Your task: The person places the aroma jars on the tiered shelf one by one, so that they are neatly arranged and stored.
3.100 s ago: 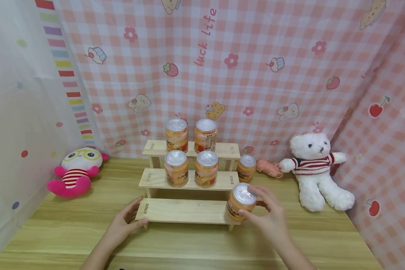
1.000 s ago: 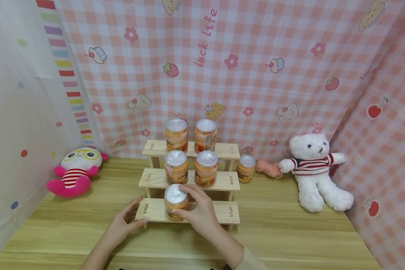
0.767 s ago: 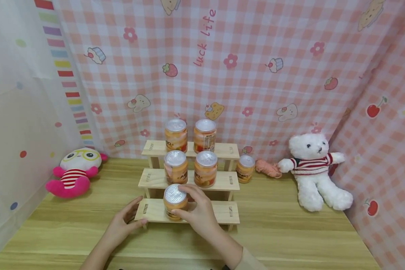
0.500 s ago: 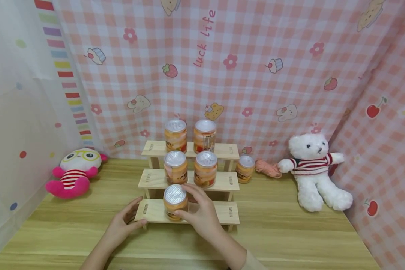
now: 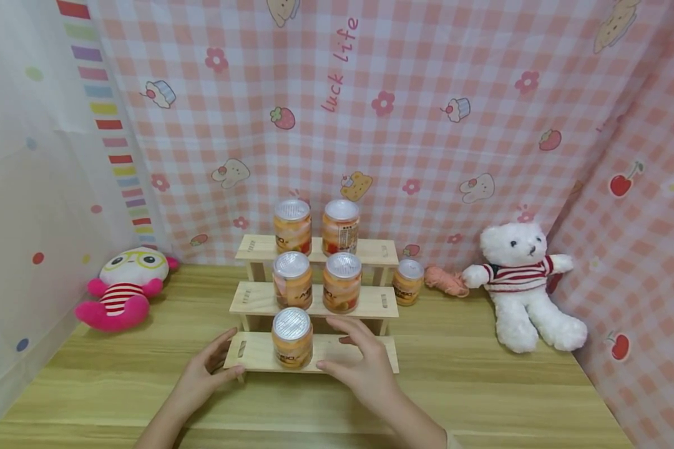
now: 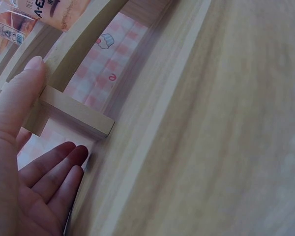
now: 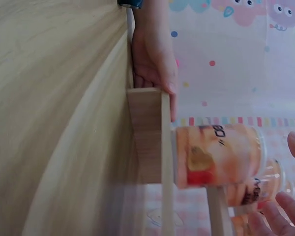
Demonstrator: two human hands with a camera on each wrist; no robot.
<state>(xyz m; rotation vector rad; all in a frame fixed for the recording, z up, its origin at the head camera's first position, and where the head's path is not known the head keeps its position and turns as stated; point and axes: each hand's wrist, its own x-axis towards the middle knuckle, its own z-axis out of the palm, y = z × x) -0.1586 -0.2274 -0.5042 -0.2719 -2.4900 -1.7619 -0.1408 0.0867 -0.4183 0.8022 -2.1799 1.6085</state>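
A three-step wooden display stand (image 5: 256, 353) is in the middle of the head view. My left hand (image 5: 202, 373) holds the left end of its lowest step, thumb on the front edge and fingers behind. An orange can (image 5: 293, 344) with a silver lid stands upright on that step, left of centre. To its right my right hand (image 5: 365, 365) is spread over the step, apart from the can and holding nothing. The right wrist view also shows this gap between the fingertips (image 7: 280, 216) and the can (image 7: 216, 155).
Two cans (image 5: 342, 288) stand on the middle step and two more (image 5: 293, 231) on the top one. Another can (image 5: 408, 284) is on the table right of the stand, beside pink yarn (image 5: 448, 281). A white teddy bear (image 5: 522, 280) sits right, a pink plush toy (image 5: 125, 287) left.
My right hand carried the can from the lowest step's right end to left of centre, then let go and drew back to the right. My left hand has stayed in place.
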